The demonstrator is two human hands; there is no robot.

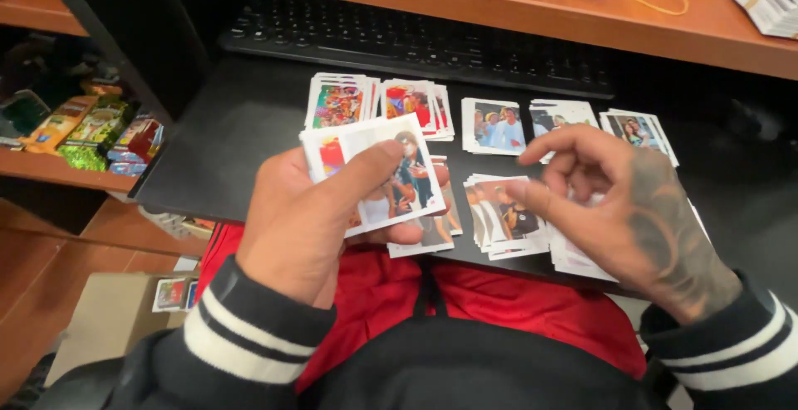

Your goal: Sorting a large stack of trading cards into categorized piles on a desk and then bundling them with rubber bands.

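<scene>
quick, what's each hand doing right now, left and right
Left hand: closed on a stack of photo prints, thumb on top.
Right hand: holding nothing, fingers curled loosely above the photo piles on the black tray.

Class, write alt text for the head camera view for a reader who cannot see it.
The left hand holds a stack of photo prints while the right hand hovers over sorted photo piles on a black pull-out tray, below a keyboard.

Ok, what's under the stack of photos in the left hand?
Under the photo stack held by the left hand, another pile of photos lies on the black tray. Only its lower edge shows; the rest is covered.
</scene>
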